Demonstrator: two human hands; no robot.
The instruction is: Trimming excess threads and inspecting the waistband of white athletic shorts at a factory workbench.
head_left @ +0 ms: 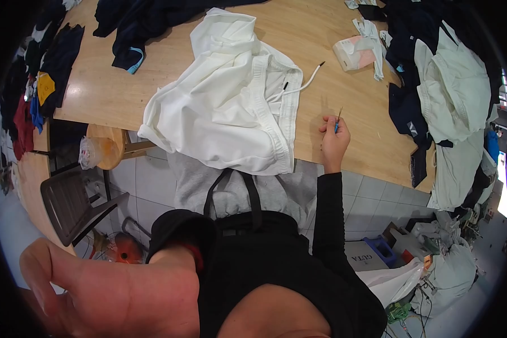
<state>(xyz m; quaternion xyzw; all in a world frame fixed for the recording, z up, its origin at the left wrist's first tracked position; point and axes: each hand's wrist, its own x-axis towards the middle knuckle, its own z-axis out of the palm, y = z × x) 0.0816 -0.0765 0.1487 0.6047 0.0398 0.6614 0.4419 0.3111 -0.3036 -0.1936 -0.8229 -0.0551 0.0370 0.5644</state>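
White drawstring bottoms (pixel 219 101) lie rumpled across the table's near edge, their gathered elastic waistband turned to the right. From the waistband a white cord (pixel 308 81) with a dark tip runs out onto the wood. To the right of this garment, my right hand (pixel 335 142) rests by the table edge, closed on a small pointed tool (pixel 337 127) with a blue handle and a thin metal tip. My left hand (pixel 124 293) is raised very close at the lower left, away from the table. Its visible fingers bend apart with nothing seen in them; their ends are partly cut off.
Dark navy garments (pixel 146 22) lie at the far left, and a pale garment (pixel 453 84) over navy ones at the right. A tissue box (pixel 355 53) stands at the far right. Below left are a wooden stool (pixel 110 149) and a brown chair (pixel 67 200). Grey fabric (pixel 188 180) hangs before me.
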